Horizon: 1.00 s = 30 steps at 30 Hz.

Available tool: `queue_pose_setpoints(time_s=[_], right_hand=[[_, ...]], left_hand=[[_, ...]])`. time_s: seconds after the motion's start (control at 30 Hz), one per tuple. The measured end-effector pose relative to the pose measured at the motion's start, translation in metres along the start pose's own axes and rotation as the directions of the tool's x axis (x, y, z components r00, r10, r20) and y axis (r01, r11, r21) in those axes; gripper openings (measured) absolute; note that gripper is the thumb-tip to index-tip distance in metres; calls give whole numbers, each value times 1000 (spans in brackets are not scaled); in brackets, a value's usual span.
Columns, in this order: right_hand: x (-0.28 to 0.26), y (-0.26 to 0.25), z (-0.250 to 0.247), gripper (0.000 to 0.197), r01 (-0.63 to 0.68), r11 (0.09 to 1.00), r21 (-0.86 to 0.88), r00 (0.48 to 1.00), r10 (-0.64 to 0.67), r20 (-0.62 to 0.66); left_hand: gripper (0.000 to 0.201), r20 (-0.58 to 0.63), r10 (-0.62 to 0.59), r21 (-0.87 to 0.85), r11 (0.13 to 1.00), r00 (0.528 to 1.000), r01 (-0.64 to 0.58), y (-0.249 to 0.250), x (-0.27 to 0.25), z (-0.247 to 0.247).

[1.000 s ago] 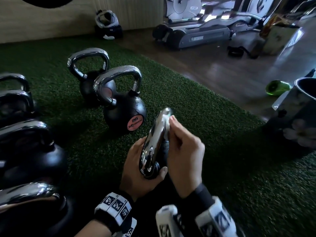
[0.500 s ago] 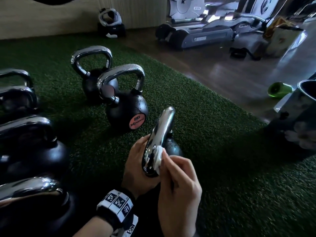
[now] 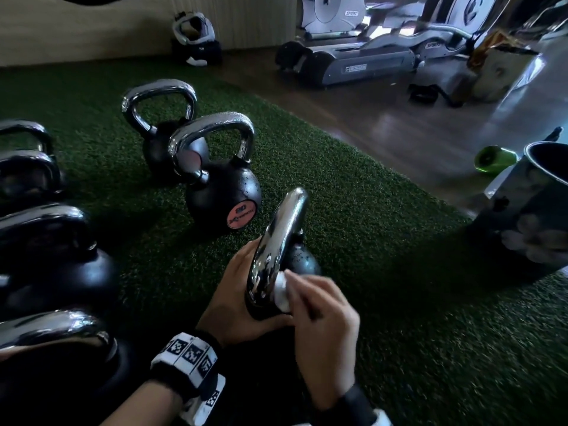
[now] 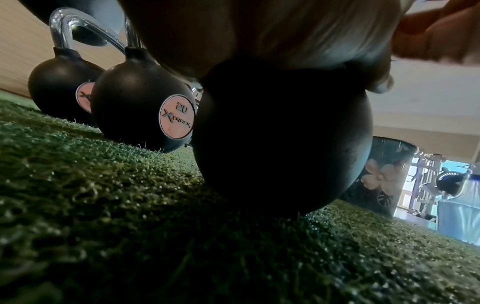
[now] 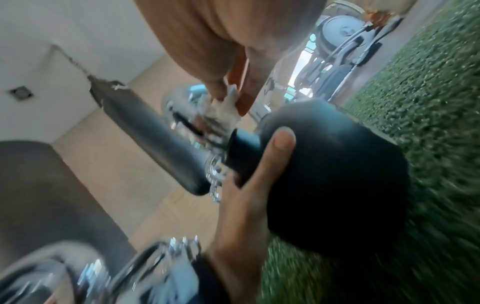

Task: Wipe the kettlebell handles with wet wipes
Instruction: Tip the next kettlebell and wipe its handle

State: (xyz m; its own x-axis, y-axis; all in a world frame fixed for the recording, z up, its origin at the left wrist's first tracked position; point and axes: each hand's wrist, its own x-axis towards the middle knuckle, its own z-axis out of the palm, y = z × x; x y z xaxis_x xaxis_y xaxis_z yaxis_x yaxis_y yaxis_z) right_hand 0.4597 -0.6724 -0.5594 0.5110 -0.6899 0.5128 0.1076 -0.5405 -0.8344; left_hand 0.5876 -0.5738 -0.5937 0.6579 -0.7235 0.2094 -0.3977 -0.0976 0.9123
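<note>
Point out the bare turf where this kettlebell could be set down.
Bare turf lies right of the held kettlebell, between the 20 kettlebell and the flowered bin. The left side is crowded with a row of kettlebells.

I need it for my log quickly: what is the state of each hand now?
Left hand: grips the kettlebell at the handle's base.
Right hand: pinches the wet wipe against the chrome handle.

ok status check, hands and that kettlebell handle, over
Left hand grips the black kettlebell at the handle base. Right hand pinches the white wet wipe against the chrome handle. Nothing in the way.
</note>
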Motion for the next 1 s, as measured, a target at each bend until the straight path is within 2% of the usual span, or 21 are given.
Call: queue_pose_setpoints(time_s=[0.03, 0.1, 0.13, 0.2, 0.27, 0.37, 0.43, 0.47, 0.5, 0.6, 0.63, 0.67, 0.7, 0.77, 0.83, 0.9, 0.93, 1.0], right_hand=[[14, 3, -2, 18, -41, 999, 16, 998, 40, 41], [39, 7, 1, 13, -109, 994, 12, 975, 105, 194], [49, 7, 4, 11, -96, 995, -25, 952, 99, 289], [58, 6, 8, 10, -24, 996, -88, 894, 61, 443], [60, 1, 6, 14, -36, 996, -81, 853, 73, 517], [61, -7, -5, 24, -178, 982, 68, 797, 104, 595], [61, -7, -9, 20, -316, 934, 169, 748, 135, 650], [62, -5, -9, 18, -341, 923, 178, 735, 144, 663], [62, -2, -8, 18, -313, 937, 152, 739, 140, 659], [58, 5, -3, 22, -89, 996, 4, 800, 69, 595], [56, 3, -3, 21, -117, 993, 24, 805, 81, 587], [56, 0, -4, 20, -211, 973, 97, 790, 111, 603], [56, -2, -7, 20, -325, 925, 196, 763, 134, 632], [58, -7, -14, 17, -557, 736, 384, 691, 154, 706], [62, -11, -21, 27, -720, 528, 450, 595, 135, 793], [67, -6, -22, 42, -803, 389, 451, 521, 90, 849], [71, -4, -21, 46, -825, 336, 454, 508, 91, 857], [81, 3, -16, 47, -842, 247, 480, 521, 145, 841]], left_hand=[[85, -4, 7, 0, 1000, 1000, -7, -9, 1, 3], [102, -44, -5, 0, 1000, 999, 5, -9, 2, 2], [106, -65, 3, -15, 1000, 998, -4, -2, 3, 2], [101, -69, 45, -65, 997, 997, -50, 2, 1, 5], [95, -74, 64, -94, 993, 995, -71, 3, 2, 6], [93, -61, 58, -56, 997, 996, -62, 4, 3, 3], [105, -69, 26, 71, 997, 997, -21, 5, 2, 4], [110, -81, 23, 123, 992, 996, -12, 4, 2, 4], [114, -81, 11, 137, 991, 997, 0, 5, 1, 4], [112, -90, 27, 143, 990, 996, -14, 6, 3, 5], [111, -85, 32, 121, 992, 996, -22, 6, 3, 4], [108, -73, 47, 81, 996, 996, -41, 6, 3, 4], [105, -64, 68, 50, 997, 996, -65, 4, 4, 3], [101, -63, 102, 38, 994, 993, -99, 4, 3, 3], [95, -78, 111, 45, 993, 991, -108, 3, 2, 3], [93, -96, 126, 42, 992, 987, -122, 1, 2, 3], [96, -100, 124, 42, 992, 987, -120, -1, 1, 3], [105, -99, 99, 51, 994, 990, -95, -2, 1, 3]])
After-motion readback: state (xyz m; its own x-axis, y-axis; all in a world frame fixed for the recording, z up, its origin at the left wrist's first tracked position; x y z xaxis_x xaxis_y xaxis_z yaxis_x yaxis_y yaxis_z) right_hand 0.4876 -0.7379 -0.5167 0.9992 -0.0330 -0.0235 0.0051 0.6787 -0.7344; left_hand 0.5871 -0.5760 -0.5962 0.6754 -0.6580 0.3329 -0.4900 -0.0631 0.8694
